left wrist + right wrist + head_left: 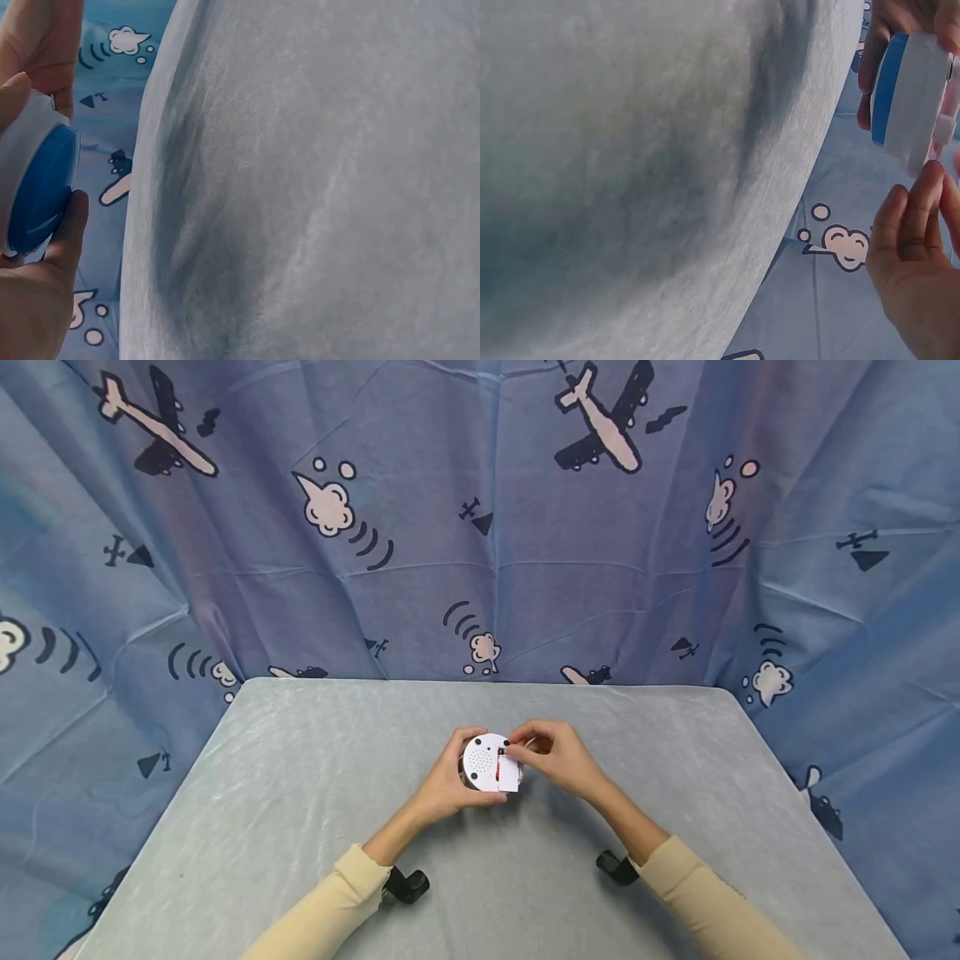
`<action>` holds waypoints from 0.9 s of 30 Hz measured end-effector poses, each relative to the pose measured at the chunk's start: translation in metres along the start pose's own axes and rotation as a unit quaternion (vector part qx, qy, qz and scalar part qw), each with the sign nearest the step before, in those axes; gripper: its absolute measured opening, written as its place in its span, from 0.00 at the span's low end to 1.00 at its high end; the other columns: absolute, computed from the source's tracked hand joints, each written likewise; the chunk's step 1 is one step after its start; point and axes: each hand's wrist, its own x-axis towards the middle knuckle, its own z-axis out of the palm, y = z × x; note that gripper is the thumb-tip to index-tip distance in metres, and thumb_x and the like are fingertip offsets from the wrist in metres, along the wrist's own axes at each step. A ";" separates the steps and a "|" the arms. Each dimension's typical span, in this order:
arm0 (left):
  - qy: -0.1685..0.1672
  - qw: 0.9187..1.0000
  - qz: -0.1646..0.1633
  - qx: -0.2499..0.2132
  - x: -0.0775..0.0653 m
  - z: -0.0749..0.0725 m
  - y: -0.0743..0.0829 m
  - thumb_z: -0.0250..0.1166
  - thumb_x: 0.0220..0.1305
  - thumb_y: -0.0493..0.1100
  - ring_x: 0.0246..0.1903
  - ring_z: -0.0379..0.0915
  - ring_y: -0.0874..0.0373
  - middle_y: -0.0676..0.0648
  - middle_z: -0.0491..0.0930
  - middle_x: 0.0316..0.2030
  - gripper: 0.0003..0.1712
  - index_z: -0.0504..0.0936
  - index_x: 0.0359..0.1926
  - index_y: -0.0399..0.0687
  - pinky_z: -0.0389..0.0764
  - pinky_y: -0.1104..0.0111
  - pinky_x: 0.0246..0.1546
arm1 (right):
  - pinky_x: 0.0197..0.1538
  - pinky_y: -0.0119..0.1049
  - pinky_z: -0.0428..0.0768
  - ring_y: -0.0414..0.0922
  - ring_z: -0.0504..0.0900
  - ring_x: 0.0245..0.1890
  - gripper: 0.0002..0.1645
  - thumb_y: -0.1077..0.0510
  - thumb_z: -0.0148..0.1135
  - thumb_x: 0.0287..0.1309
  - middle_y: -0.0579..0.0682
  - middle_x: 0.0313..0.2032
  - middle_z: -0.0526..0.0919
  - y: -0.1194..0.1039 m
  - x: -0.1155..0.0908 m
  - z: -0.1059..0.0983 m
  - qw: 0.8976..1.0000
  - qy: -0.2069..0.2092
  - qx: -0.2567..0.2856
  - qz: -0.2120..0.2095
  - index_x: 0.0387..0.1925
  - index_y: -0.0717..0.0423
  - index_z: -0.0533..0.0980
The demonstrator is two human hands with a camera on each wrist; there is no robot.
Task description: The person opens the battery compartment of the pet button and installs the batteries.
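Note:
A round white device (pixel 480 760) with small speaker holes and dark feet has its underside facing up. Its blue face (pixel 46 191) shows in the left wrist view. My left hand (pixel 446 785) grips it by the rim, fingers at the far side and thumb at the near side. A white rectangular piece (pixel 508 774) lies over the right part of the underside, beside an uncovered compartment (pixel 502 752) with something red along it. At the compartment's end, my right hand (pixel 557 762) pinches the device's edge with thumb and fingertips. Anything small between those fingertips is hidden.
Both hands are above a table (pixel 300 735) covered in pale grey cloth. Behind it hangs a blue curtain (pixel 420 527) printed with planes and clouds. Black wrist mounts (pixel 407 887) sit under both sleeves.

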 end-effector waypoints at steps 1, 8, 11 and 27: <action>0.000 1.000 -0.001 -0.002 0.000 0.000 0.000 0.83 0.42 0.28 0.55 0.71 0.51 0.41 0.74 0.59 0.54 0.62 0.69 0.38 0.72 0.67 0.55 | 0.34 0.34 0.81 0.53 0.84 0.32 0.08 0.65 0.71 0.62 0.54 0.38 0.85 0.001 0.000 -0.001 1.000 0.000 0.002 -0.001 0.42 0.65 0.84; 0.000 1.000 0.001 -0.024 -0.001 0.000 -0.002 0.82 0.42 0.26 0.55 0.71 0.52 0.41 0.73 0.59 0.55 0.60 0.70 0.38 0.74 0.66 0.53 | 0.34 0.34 0.80 0.50 0.82 0.31 0.22 0.64 0.77 0.55 0.58 0.37 0.80 0.000 -0.011 -0.012 0.999 -0.032 0.000 0.007 0.50 0.65 0.80; 0.001 1.000 0.000 -0.026 -0.001 0.000 -0.002 0.81 0.43 0.26 0.55 0.70 0.52 0.41 0.73 0.59 0.55 0.60 0.70 0.38 0.74 0.66 0.53 | 0.36 0.40 0.83 0.51 0.81 0.31 0.30 0.61 0.82 0.49 0.58 0.38 0.79 -0.002 -0.014 -0.014 0.997 -0.082 -0.013 0.003 0.54 0.60 0.79; 0.001 0.999 0.004 -0.033 0.000 0.000 -0.004 0.81 0.44 0.26 0.56 0.70 0.50 0.39 0.72 0.60 0.54 0.60 0.70 0.36 0.74 0.67 0.54 | 0.30 0.35 0.76 0.45 0.76 0.26 0.35 0.61 0.81 0.49 0.58 0.38 0.77 0.007 -0.010 -0.016 0.994 -0.107 -0.026 -0.028 0.60 0.56 0.78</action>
